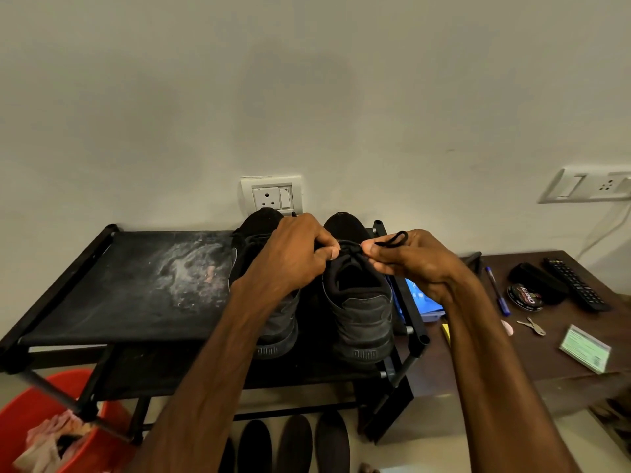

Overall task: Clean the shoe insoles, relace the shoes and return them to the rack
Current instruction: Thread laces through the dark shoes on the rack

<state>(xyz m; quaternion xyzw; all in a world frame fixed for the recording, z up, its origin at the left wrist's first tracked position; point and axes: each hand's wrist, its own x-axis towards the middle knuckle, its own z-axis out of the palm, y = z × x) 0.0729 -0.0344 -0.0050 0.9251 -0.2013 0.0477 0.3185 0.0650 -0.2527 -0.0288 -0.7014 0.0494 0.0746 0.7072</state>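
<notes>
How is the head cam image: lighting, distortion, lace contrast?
Head view: dim, warm light; wide-angle bows the black fabric-topped shoe rack and tilts the white switch plate at right; black shoelace, pinched by left hand and right hand, barely separates from the black sneaker.

hands: left hand (pixel 296 255) and right hand (pixel 415 264) each pinching the black lace (pixel 350 248)
shoes: black sneakers (pixel 365 312) side by side on the rack (pixel 102 302)
floor: insoles (pixel 295 445) lined up
</notes>
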